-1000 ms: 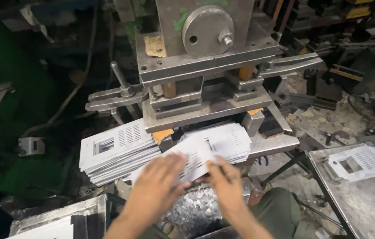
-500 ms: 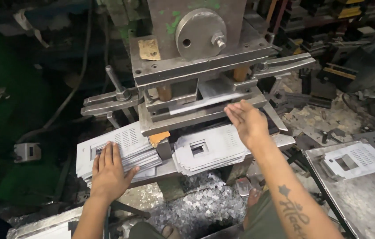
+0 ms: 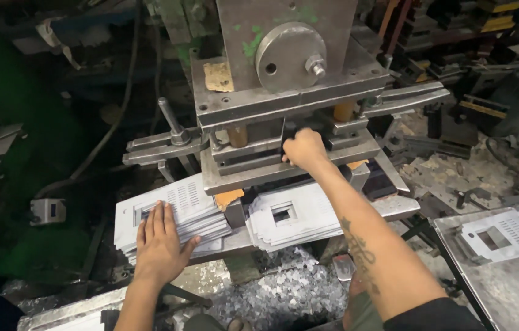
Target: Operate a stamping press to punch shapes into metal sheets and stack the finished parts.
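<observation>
Resting flat, fingers spread, left hand (image 3: 160, 245) on near-left sheet stack (image 3: 177, 211); right hand (image 3: 303, 150) curled inside press die (image 3: 290, 156), grasp unclear.

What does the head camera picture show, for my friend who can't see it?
A person works at a big grey metal press. Their right hand reaches into the gap of the press, and their left hand lies flat on a stack of white punched sheets. A second stack sits beside it, with metal scraps heaped below.
</observation>
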